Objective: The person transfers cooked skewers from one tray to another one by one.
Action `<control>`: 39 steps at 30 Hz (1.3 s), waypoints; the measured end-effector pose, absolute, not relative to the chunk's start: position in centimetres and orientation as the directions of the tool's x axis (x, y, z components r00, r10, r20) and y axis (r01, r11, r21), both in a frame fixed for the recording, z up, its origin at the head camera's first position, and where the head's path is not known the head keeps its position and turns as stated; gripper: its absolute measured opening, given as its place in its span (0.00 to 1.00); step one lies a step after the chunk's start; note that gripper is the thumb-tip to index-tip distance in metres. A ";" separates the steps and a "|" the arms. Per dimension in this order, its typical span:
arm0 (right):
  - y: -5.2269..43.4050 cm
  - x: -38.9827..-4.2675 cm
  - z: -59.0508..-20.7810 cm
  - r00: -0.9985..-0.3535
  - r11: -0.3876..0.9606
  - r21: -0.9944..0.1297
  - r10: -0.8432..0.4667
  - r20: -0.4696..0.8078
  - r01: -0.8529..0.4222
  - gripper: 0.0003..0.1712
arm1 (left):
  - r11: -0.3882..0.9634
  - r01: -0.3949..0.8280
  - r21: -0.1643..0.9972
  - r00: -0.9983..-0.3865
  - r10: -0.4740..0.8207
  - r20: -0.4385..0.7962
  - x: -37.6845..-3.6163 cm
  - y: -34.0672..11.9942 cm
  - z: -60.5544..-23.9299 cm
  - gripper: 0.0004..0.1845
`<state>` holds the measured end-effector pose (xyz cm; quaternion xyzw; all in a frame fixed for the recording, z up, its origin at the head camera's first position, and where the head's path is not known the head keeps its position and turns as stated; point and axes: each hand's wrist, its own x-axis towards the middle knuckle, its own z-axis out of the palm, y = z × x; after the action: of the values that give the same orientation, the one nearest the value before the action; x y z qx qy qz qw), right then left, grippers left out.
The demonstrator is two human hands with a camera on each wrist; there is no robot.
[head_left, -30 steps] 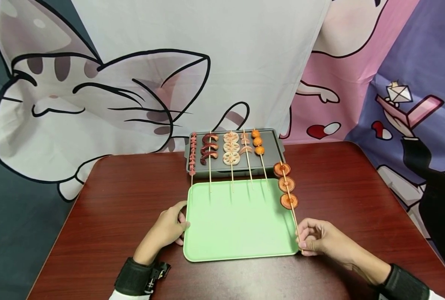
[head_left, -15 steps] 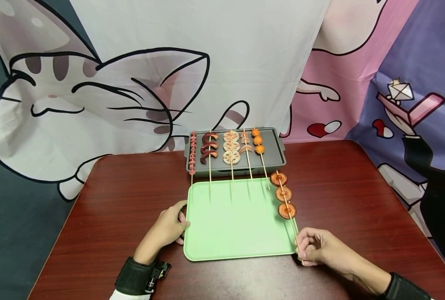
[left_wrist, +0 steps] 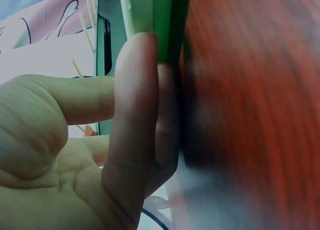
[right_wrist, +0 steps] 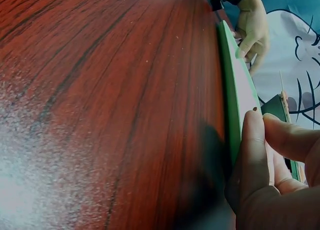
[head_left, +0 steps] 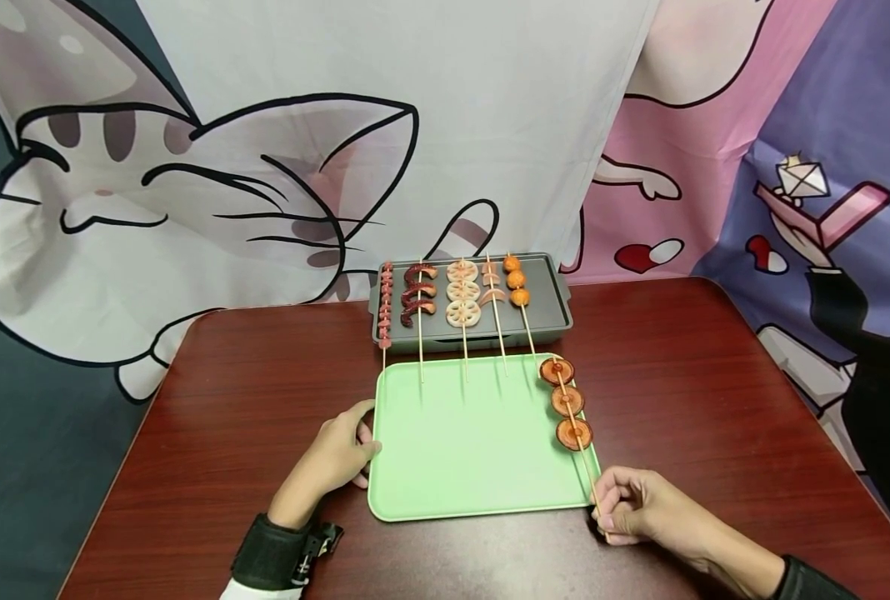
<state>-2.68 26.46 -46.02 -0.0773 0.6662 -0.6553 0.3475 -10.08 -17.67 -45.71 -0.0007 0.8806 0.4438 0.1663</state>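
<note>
A light green tray (head_left: 460, 450) lies on the dark red table. My left hand (head_left: 347, 454) grips its left edge, with a finger (left_wrist: 135, 115) pressed flat against the green rim (left_wrist: 150, 9). At the tray's near right corner my right hand (head_left: 610, 508) pinches the stick end of a skewer (head_left: 567, 402) that carries three brown mushroom slices. The skewer lies along the tray's right edge. In the right wrist view my fingertips (right_wrist: 260, 155) meet beside the tray's edge (right_wrist: 232, 99), and the stick is hard to make out there.
A grey grill pan (head_left: 550, 304) stands just behind the tray and holds several skewers (head_left: 462, 292) whose sticks reach over the tray's far edge. A cartoon-printed cloth hangs behind the table. The table's wood (head_left: 715, 375) shows to both sides.
My right hand has drawn the mushroom skewer nearer and slightly left, from beside the grill pan down onto the tray's right edge. The left hand has stayed put.
</note>
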 end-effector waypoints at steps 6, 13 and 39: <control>26.5 -2.6 -46.2 -0.745 0.133 -0.923 -0.556 -0.370 0.360 0.18 | 0.594 -0.145 0.792 -0.945 0.155 -0.290 -10.1 -17.6 -45.7 0.34; 26.5 -2.4 -46.3 -0.747 0.132 -0.918 -0.544 -0.383 0.374 0.19 | 0.584 -0.144 0.799 -0.946 0.156 -0.284 -9.9 -17.5 -45.7 0.34; 25.9 -2.2 -46.7 -0.808 0.254 -0.933 -0.476 -0.349 0.253 0.14 | 0.599 -0.151 0.786 -0.945 0.146 -0.293 -9.9 -17.6 -45.6 0.35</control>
<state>-2.18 25.89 -46.74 -0.0760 0.7327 -0.6058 0.3007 -9.92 -17.63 -45.60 -0.0015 0.8786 0.4477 0.1660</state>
